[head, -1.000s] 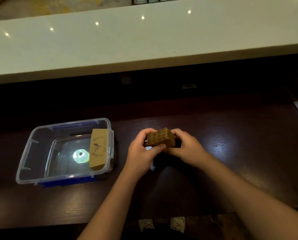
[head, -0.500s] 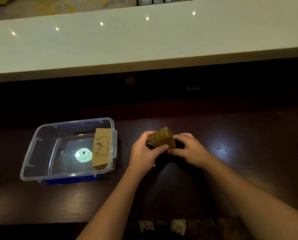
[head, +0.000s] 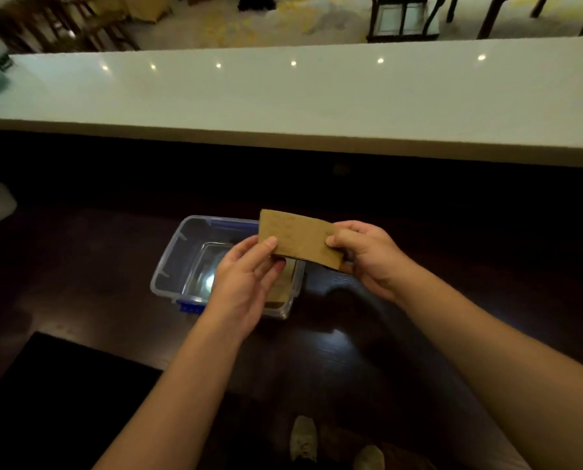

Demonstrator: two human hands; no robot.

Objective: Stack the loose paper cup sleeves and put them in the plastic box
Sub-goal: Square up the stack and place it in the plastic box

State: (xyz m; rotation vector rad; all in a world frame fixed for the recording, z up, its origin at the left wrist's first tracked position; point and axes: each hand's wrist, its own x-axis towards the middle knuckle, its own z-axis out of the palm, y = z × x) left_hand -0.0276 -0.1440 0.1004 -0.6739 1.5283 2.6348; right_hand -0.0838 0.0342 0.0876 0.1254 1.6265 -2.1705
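Head view: both hands point(head: 246, 279) gripping sleeves point(head: 300, 240).

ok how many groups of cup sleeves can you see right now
2. One stack of sleeves is held up between the left hand and right hand, above the plastic box. Another stack stands inside the box against its right wall, partly hidden behind the left hand.

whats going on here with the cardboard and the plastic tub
A person is holding a flat stack of brown paper cup sleeves by its ends, left hand on one end and right hand on the other. It is in the air over the right side of the clear plastic box, not yet inside. Another sleeve already leans against the box's right wall. The box sits on a dark wooden counter.
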